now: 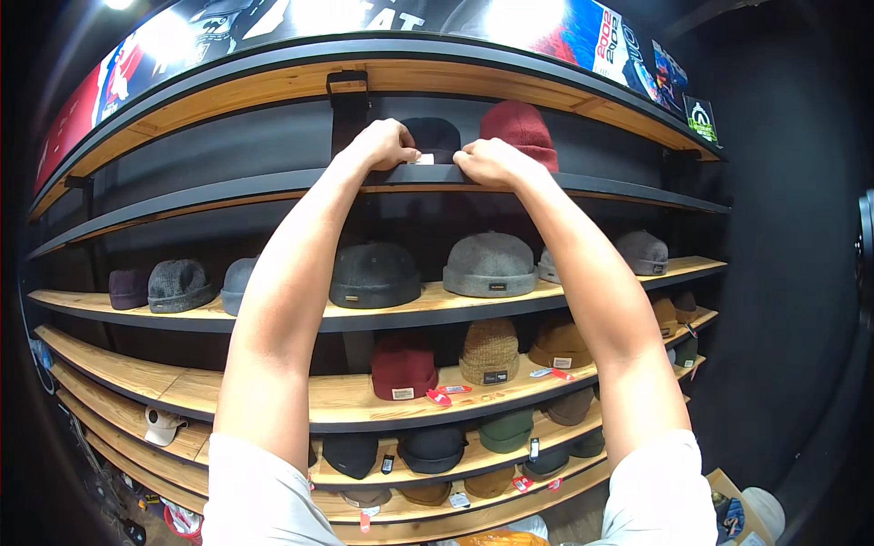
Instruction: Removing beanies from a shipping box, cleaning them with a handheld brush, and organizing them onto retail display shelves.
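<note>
A black beanie sits on the upper shelf, a small pale label at its lower front. With its fingers bent, my left hand pinches the beanie's lower left edge beside that label. My right hand is closed at the beanie's lower right edge, its fingertips partly hidden. Just behind and to the right of my right hand stands a dark red beanie, upright with a folded cuff. Both arms are raised and reach over the lower shelves.
Below, a shelf carries a dark grey brimless cap and a grey brimless cap. Lower shelves hold a maroon beanie, a tan knit beanie and several others with tags. A cream cap lies lower left; an open box stands lower right.
</note>
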{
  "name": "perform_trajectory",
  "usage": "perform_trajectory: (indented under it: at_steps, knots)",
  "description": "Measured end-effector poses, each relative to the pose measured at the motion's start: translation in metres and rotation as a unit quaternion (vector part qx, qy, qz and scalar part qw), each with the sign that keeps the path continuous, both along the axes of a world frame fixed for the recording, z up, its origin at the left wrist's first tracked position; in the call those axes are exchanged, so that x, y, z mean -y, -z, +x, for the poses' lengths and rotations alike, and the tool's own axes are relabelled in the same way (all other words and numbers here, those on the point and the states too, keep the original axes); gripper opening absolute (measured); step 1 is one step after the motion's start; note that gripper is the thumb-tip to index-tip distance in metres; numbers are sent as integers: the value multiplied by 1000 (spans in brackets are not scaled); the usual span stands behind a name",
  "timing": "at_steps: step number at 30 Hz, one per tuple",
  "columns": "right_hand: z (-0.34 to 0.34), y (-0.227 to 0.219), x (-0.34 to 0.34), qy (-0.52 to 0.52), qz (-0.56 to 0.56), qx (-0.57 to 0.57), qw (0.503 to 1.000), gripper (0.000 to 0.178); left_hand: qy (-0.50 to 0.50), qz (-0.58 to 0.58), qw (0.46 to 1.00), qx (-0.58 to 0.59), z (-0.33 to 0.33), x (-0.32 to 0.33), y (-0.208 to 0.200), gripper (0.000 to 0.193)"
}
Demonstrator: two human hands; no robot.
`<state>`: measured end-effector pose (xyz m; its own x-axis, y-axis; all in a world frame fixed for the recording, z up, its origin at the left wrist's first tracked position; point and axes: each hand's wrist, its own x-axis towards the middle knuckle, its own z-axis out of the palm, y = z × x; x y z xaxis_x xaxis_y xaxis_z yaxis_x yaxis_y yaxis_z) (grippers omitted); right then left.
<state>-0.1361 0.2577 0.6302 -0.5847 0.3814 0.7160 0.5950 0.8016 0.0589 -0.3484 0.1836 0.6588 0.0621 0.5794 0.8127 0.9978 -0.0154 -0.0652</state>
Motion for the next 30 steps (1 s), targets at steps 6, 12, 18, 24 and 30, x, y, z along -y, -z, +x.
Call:
perform_trajectory:
  at_steps: [6, 12, 18, 24, 30]
  knots:
    - [-3, 3, -49, -85, 5, -103, 991, 47, -7, -5, 1000, 14, -1, -2, -4, 24]
    - [-23, 4, -31, -141, 34, -129, 981, 37, -27, -21, 998, 45, -13, 5, -6, 26]
    - [-16, 3, -19, -106, -17, -163, 981, 34, 153, -58, 956, 245, 4, 28, -10, 32]
    - [-18, 16, -4, -143, -27, -161, 976, 36, 228, -120, 942, 217, -33, 35, -1, 29]
    - [-19, 21, -4, -190, -28, -132, 973, 37, 225, -134, 929, 262, -32, 43, -1, 22]
